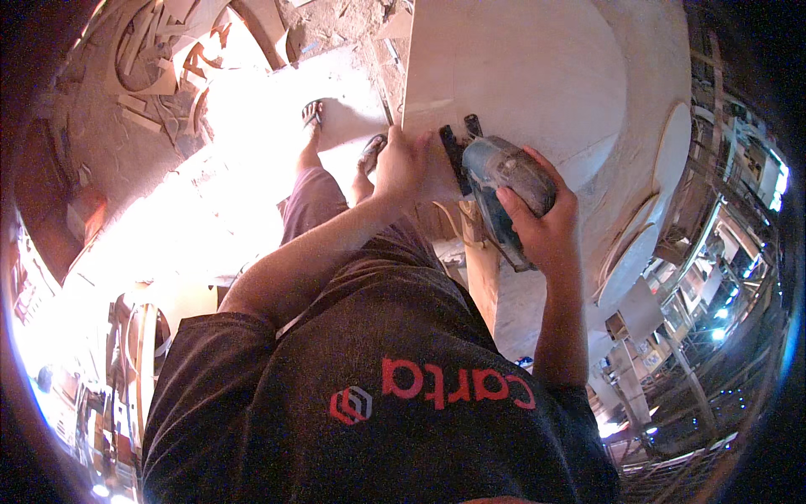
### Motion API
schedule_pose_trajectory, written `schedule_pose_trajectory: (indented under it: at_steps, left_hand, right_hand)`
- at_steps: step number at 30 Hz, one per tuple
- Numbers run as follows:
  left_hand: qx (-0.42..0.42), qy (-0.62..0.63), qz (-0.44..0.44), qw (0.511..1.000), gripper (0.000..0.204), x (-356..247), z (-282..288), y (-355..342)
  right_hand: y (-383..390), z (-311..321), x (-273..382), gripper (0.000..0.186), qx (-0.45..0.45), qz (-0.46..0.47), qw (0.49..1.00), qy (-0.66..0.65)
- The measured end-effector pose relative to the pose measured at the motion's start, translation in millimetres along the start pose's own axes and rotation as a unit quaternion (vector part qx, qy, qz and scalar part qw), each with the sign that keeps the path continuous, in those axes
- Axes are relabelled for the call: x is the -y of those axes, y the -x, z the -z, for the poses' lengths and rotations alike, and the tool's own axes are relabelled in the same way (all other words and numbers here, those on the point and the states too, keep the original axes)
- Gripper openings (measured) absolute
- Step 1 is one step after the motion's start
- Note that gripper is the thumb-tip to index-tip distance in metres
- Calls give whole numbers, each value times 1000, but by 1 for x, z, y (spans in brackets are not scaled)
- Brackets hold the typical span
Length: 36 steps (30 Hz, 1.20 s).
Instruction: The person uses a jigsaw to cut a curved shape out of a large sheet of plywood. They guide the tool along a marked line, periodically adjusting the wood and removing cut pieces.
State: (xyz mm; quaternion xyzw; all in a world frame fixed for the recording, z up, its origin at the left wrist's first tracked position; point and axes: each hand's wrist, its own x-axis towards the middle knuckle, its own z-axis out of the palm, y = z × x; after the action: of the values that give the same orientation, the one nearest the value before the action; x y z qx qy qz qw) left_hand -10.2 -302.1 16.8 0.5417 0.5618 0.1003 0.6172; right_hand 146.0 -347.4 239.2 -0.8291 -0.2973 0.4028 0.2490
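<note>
My right hand [550, 214] is wrapped round a dusty teal and grey handheld power tool [504, 172] with a rounded body. Its exact kind is hard to make out. Dark, narrow parts stick out at the tool's far left end, over a large pale plywood board [520, 67]. At the board's left edge, my left hand [401, 166] is closed on the wood, its fingertips partly lost in glare. A faint curved outline crosses the board's surface.
Below the board's near edge stands a wooden post [481, 281]. Rounded wood pieces [630, 260] lie to the right. Curved offcuts [155, 50] and scraps litter the floor at the far left. My sandalled foot [372, 153] is just left of the board. Strong sunlight whitens the left side.
</note>
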Motion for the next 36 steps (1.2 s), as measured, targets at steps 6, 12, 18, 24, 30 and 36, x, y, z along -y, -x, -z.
schedule_pose_trajectory:
  at_steps: [6, 12, 18, 24, 30, 36]
  left_hand:
    - [9, 31, 32, 999, 41, -26, 2, 22]
    - [46, 98, 90, 990, 40, -25, 2, 31]
    - [56, 262, 39, 963, 41, 23, -44, 40]
    - [87, 233, 0, 969, 34, 8, -35, 48]
    - [58, 239, 90, 965, 49, 0, 11, -7]
    - [89, -7, -49, 995, 50, -51, 42, -97]
  right_hand:
    - [12, 8, -14, 59, -1, 45, 999, 9]
    - [14, 15, -29, 63, 9, 50, 998, 33]
    - [17, 30, -37, 63, 35, 59, 997, 39]
    - [14, 42, -50, 65, 56, 93, 991, 76]
    - [15, 43, -46, 66, 61, 62, 995, 58]
    - [14, 43, -27, 62, 67, 42, 994, 72]
